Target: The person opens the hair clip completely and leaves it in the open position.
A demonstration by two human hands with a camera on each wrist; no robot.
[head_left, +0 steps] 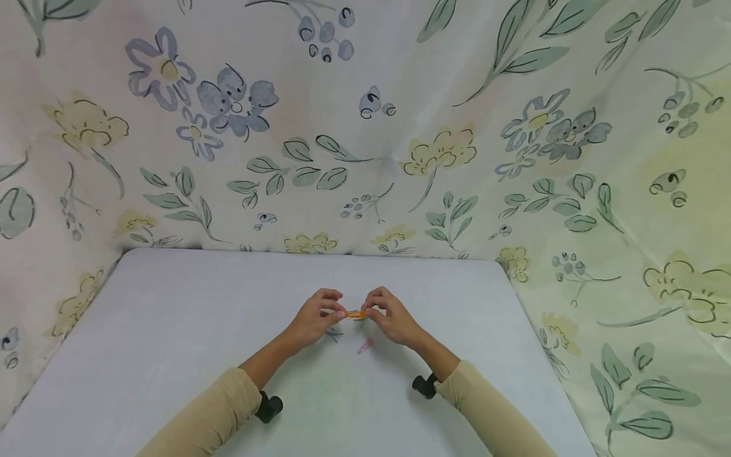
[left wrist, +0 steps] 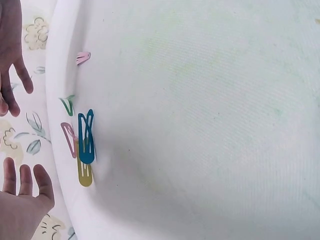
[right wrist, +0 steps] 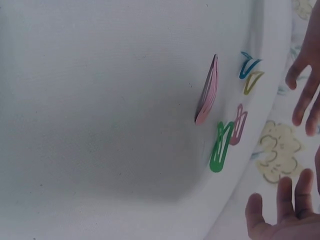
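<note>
Between both hands an orange hair clip [head_left: 355, 314] is held lengthwise, its ends pinched by my left hand [head_left: 317, 318] and my right hand [head_left: 394, 317]. Both wrist views show only parts of the hands, and the orange clip is outside them. Beneath the hands lie snap hair clips: a blue clip [left wrist: 87, 142] overlapping a yellow clip [left wrist: 85, 177], a mauve clip [right wrist: 239, 125] beside a green clip [right wrist: 220, 150], and a light pink clip [right wrist: 208, 92] nearer my body. The blue and green clips have their prongs spread apart.
A white-covered table [head_left: 188, 304] extends under both arms, its far edge running along a floral cloth backdrop [head_left: 342, 127]. The cloth also hangs at both sides. Small black cameras [head_left: 268, 406] are strapped to the wrists below the beige sleeves [head_left: 211, 406].
</note>
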